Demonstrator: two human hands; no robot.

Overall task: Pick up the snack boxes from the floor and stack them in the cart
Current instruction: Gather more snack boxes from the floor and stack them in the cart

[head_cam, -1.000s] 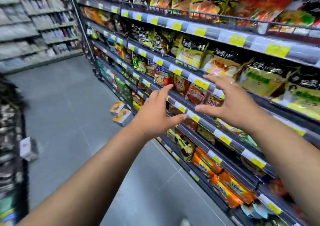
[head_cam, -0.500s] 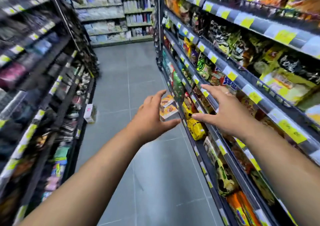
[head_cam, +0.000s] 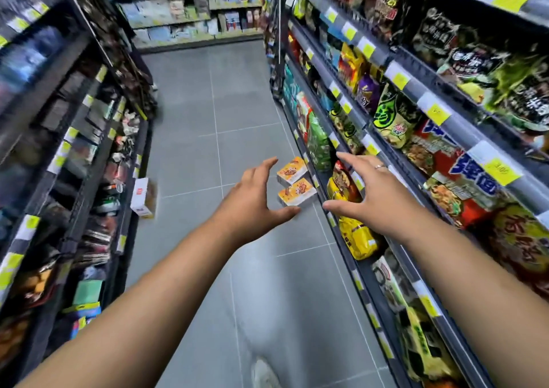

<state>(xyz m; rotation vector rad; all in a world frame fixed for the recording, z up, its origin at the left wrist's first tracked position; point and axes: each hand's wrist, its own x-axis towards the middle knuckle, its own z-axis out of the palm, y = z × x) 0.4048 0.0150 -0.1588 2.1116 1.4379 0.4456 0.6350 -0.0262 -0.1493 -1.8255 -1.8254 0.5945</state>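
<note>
Two orange-and-white snack boxes lie on the grey floor against the foot of the right shelf: the nearer box (head_cam: 296,192) and the farther box (head_cam: 292,171) just behind it. A third white box (head_cam: 143,197) stands on the floor by the left shelf. My left hand (head_cam: 254,203) is held out in front of me with fingers spread, holding nothing. My right hand (head_cam: 371,196) is stretched out the same way, also holding nothing. Both hands hang in the air, apart from the boxes. No cart is in view.
A narrow aisle of grey floor tiles (head_cam: 225,138) runs ahead between a right shelf (head_cam: 416,138) packed with snack bags and a dark left shelf (head_cam: 74,150). A further shelf (head_cam: 190,13) closes the aisle's far end. A shoe tip (head_cam: 263,373) shows at the bottom.
The view has swung from the right shelf to face down the aisle. The two orange boxes now appear between my hands and closer. Both hands have stayed spread and hold nothing.
</note>
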